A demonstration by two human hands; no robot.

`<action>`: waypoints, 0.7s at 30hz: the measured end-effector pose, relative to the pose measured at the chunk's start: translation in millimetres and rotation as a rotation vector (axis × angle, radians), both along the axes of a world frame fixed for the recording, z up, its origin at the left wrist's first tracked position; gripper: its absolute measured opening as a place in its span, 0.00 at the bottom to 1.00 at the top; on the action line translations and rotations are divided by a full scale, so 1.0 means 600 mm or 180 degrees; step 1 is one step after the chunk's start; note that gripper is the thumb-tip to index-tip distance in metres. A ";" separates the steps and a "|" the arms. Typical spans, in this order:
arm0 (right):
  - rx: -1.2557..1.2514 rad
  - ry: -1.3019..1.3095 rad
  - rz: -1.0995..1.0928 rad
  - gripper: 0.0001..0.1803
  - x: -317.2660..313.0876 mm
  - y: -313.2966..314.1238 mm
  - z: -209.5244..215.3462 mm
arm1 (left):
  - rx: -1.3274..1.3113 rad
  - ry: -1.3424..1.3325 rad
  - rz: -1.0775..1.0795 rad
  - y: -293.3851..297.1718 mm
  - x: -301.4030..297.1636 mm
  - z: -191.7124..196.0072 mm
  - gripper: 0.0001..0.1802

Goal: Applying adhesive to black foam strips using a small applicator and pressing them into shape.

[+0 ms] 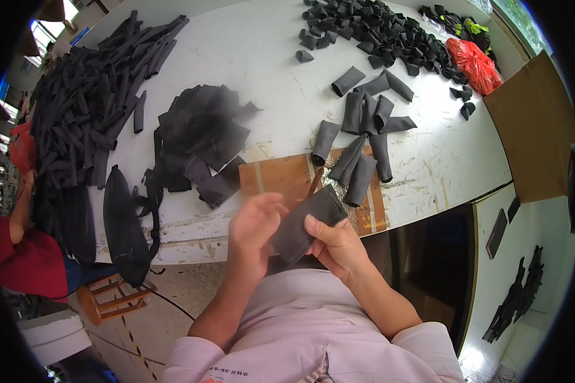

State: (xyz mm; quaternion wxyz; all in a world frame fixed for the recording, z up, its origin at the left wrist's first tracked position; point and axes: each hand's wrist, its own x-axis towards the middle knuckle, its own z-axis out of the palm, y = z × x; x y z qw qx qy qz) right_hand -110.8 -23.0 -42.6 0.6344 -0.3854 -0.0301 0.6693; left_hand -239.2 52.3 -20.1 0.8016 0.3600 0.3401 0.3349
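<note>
A flat dark grey fabric piece (300, 226), like a folded sleeve, is pinched under the thumb of my right hand (338, 247) above the table's front edge. My left hand (255, 223) is at its left side, palm turned toward it, with fingers raised, apart and slightly blurred. Just beyond the fabric piece, a thin brown upright strip (315, 181) stands by a worn brown board (268, 177). Several rolled dark grey fabric tubes (363, 180) lie on and behind the board's right part. Left of the board is a loose pile of flat dark fabric pieces (201, 127).
Long dark fabric strips (89, 96) are heaped at the far left, and short dark fabric tubes (390, 32) at the back right. Beside those sit a red plastic bag (473, 66) and a cardboard box (530, 121). A person in red (32, 258) sits left, near a wooden stool (112, 299).
</note>
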 end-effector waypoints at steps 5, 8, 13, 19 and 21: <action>0.0061 0.0592 -0.0128 0.15 -0.004 0.011 -0.003 | -0.0425 -0.0497 0.0012 -0.033 -0.052 -0.019 0.17; 0.0041 0.0553 -0.0056 0.15 -0.007 0.009 -0.005 | -0.0300 -0.0343 -0.0018 -0.043 -0.053 -0.022 0.13; 0.0018 0.0548 0.0030 0.15 -0.011 0.008 -0.001 | -0.0358 -0.0181 0.0045 -0.032 -0.053 -0.016 0.12; -0.0118 0.0152 -0.0054 0.10 -0.021 0.012 0.003 | -0.0342 -0.0116 -0.0092 -0.025 -0.060 -0.029 0.09; -0.0261 -0.0135 0.0243 0.11 -0.014 0.007 -0.009 | -0.0275 -0.0076 -0.0066 -0.025 -0.056 -0.031 0.08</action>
